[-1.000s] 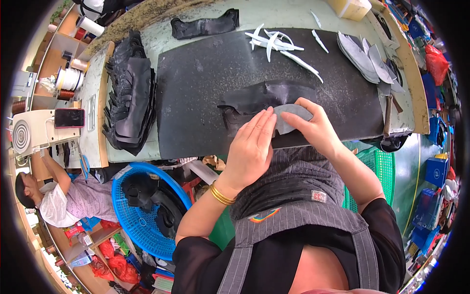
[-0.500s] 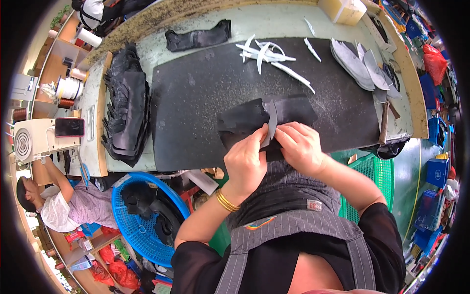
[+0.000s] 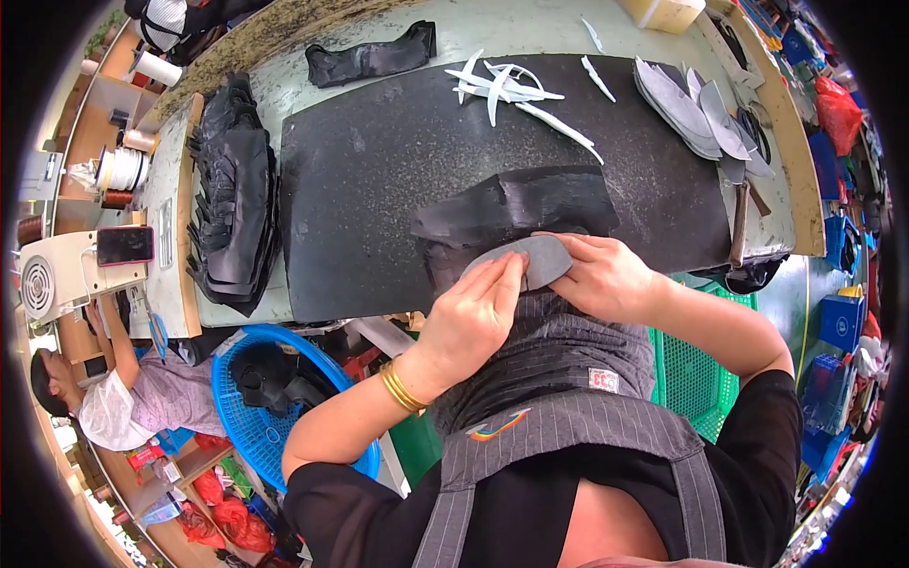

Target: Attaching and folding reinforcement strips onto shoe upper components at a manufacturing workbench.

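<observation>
Both my hands hold a grey half-oval piece point(image 3: 543, 259) of thin, stiff sheet, its broad face tilted up. My left hand point(image 3: 478, 310) pinches its left part with fingertips pressed on top. Around its right end my right hand point(image 3: 611, 277) is closed, thumb side toward the middle. Just beyond and partly under the hands, a black leather-like piece point(image 3: 559, 201) lies on the dark work mat point(image 3: 360, 189); its near part is hidden by the grey piece and my hands.
White curved strips point(image 3: 511, 92) and a fan of grey pieces point(image 3: 677, 109) lie beyond. A hammer point(image 3: 739, 225) rests at right, a stack of black pieces point(image 3: 241, 204) at left. A blue basket point(image 3: 260, 431) and green basket point(image 3: 696, 379) flank me; another person point(image 3: 166, 393) sits left.
The grey piece has turned from nearly edge-on to showing its broad face. My right hand has shifted to its right end, and the left hand's fingers now lie over its top.
</observation>
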Demonstrator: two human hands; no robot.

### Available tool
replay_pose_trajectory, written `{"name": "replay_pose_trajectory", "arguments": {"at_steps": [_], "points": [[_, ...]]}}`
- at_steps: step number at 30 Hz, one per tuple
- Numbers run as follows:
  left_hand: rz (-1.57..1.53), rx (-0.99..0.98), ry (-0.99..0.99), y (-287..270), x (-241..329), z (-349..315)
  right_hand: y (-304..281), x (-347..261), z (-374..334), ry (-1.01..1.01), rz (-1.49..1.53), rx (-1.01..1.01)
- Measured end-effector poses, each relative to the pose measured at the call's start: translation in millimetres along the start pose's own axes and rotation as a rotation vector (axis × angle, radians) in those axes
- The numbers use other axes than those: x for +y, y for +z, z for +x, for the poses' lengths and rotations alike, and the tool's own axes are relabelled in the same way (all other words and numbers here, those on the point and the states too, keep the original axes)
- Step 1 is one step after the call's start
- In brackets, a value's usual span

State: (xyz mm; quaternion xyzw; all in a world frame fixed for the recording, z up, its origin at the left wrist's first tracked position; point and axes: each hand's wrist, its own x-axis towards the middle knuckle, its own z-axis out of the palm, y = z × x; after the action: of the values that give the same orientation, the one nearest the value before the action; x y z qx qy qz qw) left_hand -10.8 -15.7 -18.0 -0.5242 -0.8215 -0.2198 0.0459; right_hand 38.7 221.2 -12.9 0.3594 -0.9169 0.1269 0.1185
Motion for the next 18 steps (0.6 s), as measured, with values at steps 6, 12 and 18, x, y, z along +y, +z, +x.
{"name": "replay_pose_trajectory", "arguments": {"at_steps": [6, 12, 18], "points": [[0.057, -0.119, 0.156, -21, -9, 15, -9, 12, -19, 0.032, 0.197, 0.003], [0.442, -0.216, 0.271, -13, 10, 19, -22, 17, -26, 0.192, 0.398, -0.001], [0.29, -0.121, 0.252, -13, 8, 24, -20, -8, -24, 0.213, 0.121, 0.0]]}}
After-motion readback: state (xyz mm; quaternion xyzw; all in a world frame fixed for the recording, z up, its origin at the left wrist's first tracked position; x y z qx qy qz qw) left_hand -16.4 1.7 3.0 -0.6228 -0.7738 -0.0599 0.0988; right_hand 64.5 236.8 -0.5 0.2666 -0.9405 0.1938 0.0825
